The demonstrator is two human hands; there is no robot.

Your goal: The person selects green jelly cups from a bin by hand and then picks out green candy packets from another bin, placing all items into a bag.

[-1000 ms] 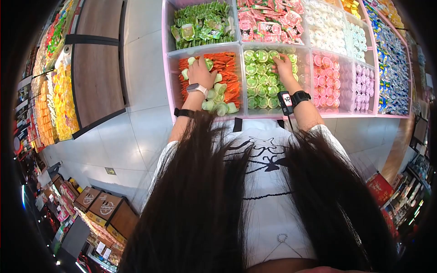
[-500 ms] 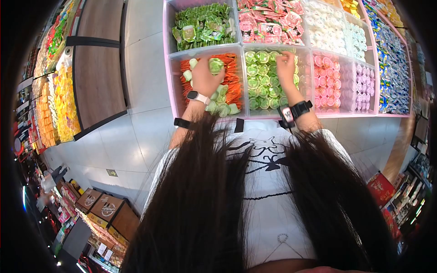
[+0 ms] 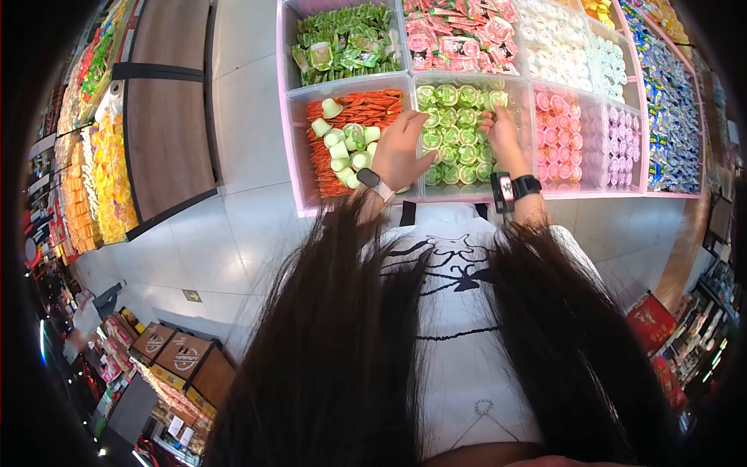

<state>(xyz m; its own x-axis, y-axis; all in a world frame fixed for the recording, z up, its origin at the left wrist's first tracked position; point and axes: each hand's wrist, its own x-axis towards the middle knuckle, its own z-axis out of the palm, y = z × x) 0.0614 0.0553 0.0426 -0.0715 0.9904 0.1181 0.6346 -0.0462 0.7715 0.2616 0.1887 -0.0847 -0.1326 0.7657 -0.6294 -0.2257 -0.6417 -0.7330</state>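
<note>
"What is far over on the left?"

"A brown board (image 3: 167,148), then some grey floor (image 3: 247,117). Next come lots of see-through bins with a pink edge (image 3: 291,156)."

"What is in the first near bin?"

"Orange packets (image 3: 367,103), with loose green cups (image 3: 339,150) lying on top in a messy heap. Some show their pale bottoms. Green packets (image 3: 342,47) sit at twelve o'clock from the heap."

"Where is the left hand?"

"The left hand (image 3: 398,148) is just at three o'clock from the heap, by the next bin. Its thumb and fingers are wide apart, and I see nothing in them. It wears a dark watch (image 3: 368,177)."

"And then?"

"Rows of green cups (image 3: 449,135), standing close together with their shiny tops up. Pink packets (image 3: 461,48) are at twelve o'clock from them."

"What about the right hand?"

"The right hand (image 3: 503,131) is at three o'clock from the middle of the rows. Its fingers are bent, close by a cup at twelve o'clock. I can't tell if they hold anything."

"What comes last?"

"Pink cups (image 3: 562,128), purple cups (image 3: 622,142), then blue packets (image 3: 671,132)."
</note>
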